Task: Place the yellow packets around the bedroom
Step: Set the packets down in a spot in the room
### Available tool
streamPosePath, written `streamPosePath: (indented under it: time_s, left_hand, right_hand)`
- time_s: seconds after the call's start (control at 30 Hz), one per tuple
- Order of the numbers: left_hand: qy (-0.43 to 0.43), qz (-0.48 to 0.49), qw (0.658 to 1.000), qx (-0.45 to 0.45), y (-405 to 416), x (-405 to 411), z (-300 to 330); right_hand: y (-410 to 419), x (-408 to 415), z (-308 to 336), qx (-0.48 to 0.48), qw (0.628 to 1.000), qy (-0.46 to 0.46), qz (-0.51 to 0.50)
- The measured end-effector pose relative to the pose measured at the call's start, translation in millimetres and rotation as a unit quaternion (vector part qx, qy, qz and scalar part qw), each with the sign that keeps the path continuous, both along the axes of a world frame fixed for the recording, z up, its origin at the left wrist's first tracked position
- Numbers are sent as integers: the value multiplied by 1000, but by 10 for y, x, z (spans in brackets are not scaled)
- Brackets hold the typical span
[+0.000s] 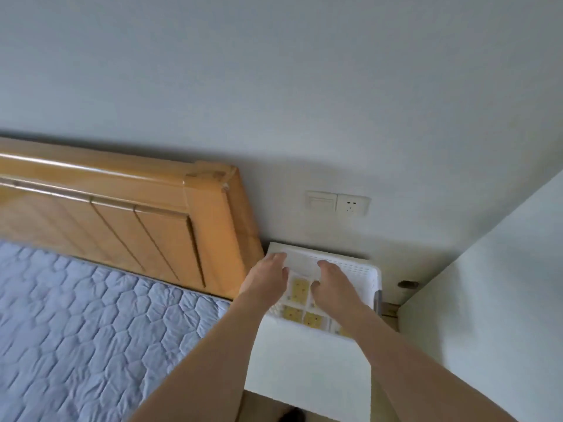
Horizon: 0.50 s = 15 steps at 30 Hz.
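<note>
reaching into white basket [362,269]: both hands over yellow packets [299,288]; finger grip unclear, print unreadable.

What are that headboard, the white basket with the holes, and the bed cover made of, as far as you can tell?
The headboard looks like varnished wood: orange-brown panels with a glossy sheen along the top rail. The white basket seems to be moulded plastic, given its rows of small, regular holes. The bed cover appears to be quilted fabric, pale blue, matte, with stitched puffy shapes and creases.

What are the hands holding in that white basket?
Cannot tell: left hand and right hand reach over yellow packets in the basket.
</note>
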<state>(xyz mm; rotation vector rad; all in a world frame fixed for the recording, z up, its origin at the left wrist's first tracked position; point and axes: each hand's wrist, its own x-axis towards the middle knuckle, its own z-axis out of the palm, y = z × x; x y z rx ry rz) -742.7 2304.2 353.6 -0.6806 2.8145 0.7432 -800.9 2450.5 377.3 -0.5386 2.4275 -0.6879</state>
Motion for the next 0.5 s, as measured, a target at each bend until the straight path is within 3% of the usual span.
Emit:
streamPosePath:
  time_s: [0.23, 0.5]
  left_hand:
    - [60, 157, 980, -103, -347, 1413, 955]
    - [68, 410, 886, -203, -337, 3998, 1775]
  right_hand:
    - [-685, 733, 742, -55, 981, 52, 181]
    - [-1380, 2688, 1521, -87, 891, 84, 437]
